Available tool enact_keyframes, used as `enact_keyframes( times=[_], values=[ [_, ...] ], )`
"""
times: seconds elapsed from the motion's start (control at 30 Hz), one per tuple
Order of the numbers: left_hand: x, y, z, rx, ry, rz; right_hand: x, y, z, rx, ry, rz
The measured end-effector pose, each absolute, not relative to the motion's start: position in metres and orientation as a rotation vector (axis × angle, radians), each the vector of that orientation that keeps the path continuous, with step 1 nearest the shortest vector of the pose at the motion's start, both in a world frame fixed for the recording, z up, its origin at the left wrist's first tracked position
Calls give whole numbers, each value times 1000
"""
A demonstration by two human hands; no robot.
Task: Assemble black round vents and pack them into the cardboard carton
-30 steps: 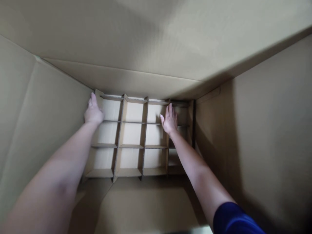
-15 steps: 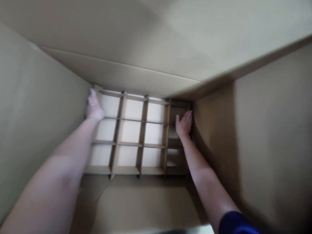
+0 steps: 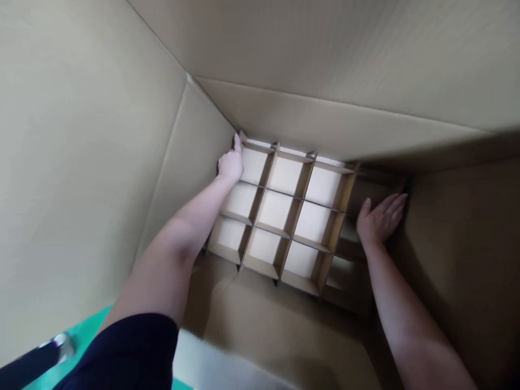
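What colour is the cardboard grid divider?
The cardboard grid divider is plain light brown, best seen in the head view.

Carton [image 3: 93, 141] is showing smooth, matt cardboard. Divider grid [image 3: 294, 214] is showing corrugated cardboard. Sleeve [image 3: 136, 346] is showing matt cloth.

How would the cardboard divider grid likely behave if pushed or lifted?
The divider grid is probably light: thin strips around open cells. Its crossing strips may skew under a sideways push. Low and broad in the box, it seems unlikely to tip.
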State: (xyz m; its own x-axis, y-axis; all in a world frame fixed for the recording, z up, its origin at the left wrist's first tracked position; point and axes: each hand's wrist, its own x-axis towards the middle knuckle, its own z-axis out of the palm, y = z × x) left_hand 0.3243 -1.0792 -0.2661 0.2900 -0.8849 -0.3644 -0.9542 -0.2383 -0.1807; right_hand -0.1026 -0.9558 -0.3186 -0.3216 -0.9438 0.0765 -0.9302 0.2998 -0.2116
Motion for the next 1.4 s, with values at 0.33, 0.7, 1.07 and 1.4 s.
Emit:
enact_keyframes(
  times=[0.33,0.7,1.07,1.4],
  values=[
    [330,-1087,-261,-2323,1695,275,-103,-955,-321,-1805,2463,-362],
    [323,-1091,-268,-2260,1696,233,-100,-954,-319,-1785,2469,-414],
    [322,-1091,-263,-2308,1662,225,-104,-951,-320,-1773,2469,-457],
    [325,-1096,-258,-2323,1701,278,97,-1048,-259,-2351,1440,-783]
  ],
)
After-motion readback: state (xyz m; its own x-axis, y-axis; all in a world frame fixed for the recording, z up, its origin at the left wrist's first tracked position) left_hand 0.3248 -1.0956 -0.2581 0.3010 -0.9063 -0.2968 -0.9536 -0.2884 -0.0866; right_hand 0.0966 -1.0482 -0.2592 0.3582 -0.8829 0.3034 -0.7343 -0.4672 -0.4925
